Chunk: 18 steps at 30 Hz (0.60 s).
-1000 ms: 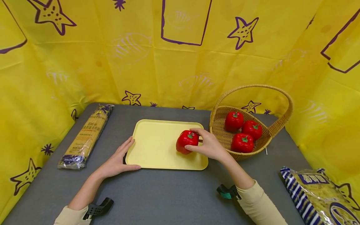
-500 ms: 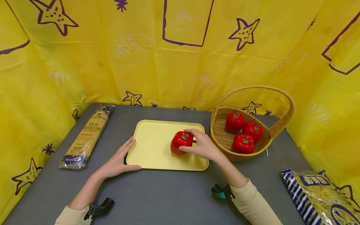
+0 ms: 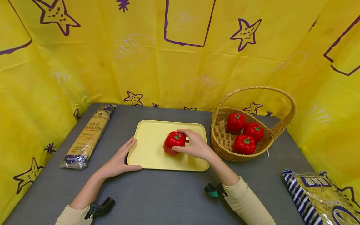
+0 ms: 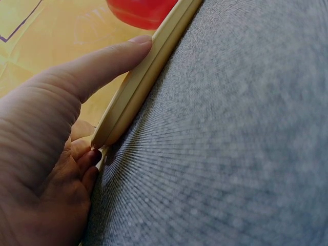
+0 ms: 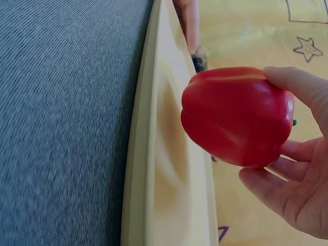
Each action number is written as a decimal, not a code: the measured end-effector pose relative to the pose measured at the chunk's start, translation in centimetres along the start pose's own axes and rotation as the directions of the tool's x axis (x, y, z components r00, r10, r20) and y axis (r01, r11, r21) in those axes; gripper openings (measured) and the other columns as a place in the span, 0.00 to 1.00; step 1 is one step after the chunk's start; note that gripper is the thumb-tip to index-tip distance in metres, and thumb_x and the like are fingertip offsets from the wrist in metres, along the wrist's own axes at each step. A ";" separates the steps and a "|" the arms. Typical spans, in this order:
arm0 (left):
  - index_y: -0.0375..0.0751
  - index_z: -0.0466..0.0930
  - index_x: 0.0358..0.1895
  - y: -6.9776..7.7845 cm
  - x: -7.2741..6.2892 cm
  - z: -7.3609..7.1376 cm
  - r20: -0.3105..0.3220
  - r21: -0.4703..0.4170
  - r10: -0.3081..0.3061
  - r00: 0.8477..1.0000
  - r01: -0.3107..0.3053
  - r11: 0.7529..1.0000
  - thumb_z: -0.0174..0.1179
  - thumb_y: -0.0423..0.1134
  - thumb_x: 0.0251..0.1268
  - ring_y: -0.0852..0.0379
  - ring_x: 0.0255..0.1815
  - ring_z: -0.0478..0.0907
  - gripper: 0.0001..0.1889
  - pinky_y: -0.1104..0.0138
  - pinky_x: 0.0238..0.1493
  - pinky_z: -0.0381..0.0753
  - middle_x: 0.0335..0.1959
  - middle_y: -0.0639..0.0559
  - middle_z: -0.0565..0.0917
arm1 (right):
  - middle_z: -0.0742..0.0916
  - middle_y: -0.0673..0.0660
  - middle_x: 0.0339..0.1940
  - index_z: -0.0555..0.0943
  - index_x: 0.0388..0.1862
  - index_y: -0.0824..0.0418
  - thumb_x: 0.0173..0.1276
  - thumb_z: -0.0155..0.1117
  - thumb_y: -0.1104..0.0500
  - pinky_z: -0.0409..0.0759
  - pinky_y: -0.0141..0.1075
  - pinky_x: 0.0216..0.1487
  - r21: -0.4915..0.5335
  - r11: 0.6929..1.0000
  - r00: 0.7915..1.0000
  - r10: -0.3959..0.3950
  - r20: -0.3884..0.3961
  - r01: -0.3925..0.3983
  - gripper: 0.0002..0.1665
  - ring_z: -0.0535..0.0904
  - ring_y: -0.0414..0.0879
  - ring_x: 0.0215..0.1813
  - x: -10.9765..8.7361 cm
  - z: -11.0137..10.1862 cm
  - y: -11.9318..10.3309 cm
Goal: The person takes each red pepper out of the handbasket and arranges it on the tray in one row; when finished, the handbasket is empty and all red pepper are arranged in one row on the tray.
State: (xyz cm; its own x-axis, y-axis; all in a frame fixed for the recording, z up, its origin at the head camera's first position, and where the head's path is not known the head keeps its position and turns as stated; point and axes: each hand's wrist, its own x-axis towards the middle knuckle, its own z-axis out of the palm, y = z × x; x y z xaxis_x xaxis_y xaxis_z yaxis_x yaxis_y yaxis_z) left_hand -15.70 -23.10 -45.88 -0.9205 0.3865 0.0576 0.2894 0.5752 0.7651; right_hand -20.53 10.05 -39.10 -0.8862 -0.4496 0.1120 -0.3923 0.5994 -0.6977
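A red bell pepper [image 3: 170, 145] is held in my right hand [image 3: 197, 146], thumb on one side and fingers on the other. It hangs over the middle of a pale yellow tray [image 3: 149, 134]; the right wrist view shows a gap between the pepper [image 5: 236, 115] and the tray surface [image 5: 171, 154]. At the tray's near left corner rests my left hand [image 3: 118, 163]. Its fingers stretch along the left edge and its thumb lies on the front rim, as the left wrist view also shows on the rim [image 4: 138, 82].
A wicker basket [image 3: 222, 145] with a tall handle stands right of the tray, with three red bell peppers [image 3: 244, 144] inside. A long spaghetti packet [image 3: 87, 134] lies at the left. Another pasta bag [image 3: 320, 193] sits front right. A yellow curtain [image 3: 182, 68] surrounds the grey table [image 3: 163, 193].
My right hand has carried the bell pepper leftward over the tray, from its right part to its middle. The left hand has kept its place at the corner.
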 end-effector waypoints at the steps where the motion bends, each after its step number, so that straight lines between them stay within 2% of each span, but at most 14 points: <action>1: 0.38 0.44 0.79 0.0 0.0 0.0 0.000 0.003 0.002 1.000 -0.002 1.000 0.74 0.52 0.50 0.34 0.76 0.38 0.58 0.34 0.64 0.48 0.79 0.42 0.41 | 0.81 0.54 0.58 0.75 0.63 0.60 0.55 0.77 0.47 0.78 0.41 0.54 -0.003 1.000 1.000 -0.001 0.003 0.001 0.39 0.77 0.47 0.57 0.1 0.1 -0.1; 18: 0.40 0.45 0.79 0.0 0.1 0.0 0.000 0.011 -0.019 1.000 0.019 1.000 0.74 0.54 0.50 0.36 0.77 0.39 0.59 0.34 0.65 0.48 0.80 0.44 0.41 | 0.80 0.54 0.61 0.74 0.65 0.59 0.55 0.76 0.47 0.77 0.42 0.55 -0.001 1.000 1.000 -0.008 0.006 0.008 0.40 0.76 0.48 0.59 1.5 1.8 -1.2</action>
State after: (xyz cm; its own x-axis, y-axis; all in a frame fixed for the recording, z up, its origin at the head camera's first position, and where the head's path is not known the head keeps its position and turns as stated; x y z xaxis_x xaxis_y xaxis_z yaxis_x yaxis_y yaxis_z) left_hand -15.76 -23.04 -45.91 -0.9260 0.3752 0.0426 0.2744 0.5908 0.7587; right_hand -20.91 7.43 -39.36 -0.8814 -0.4586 0.1130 -0.3996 0.5965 -0.6961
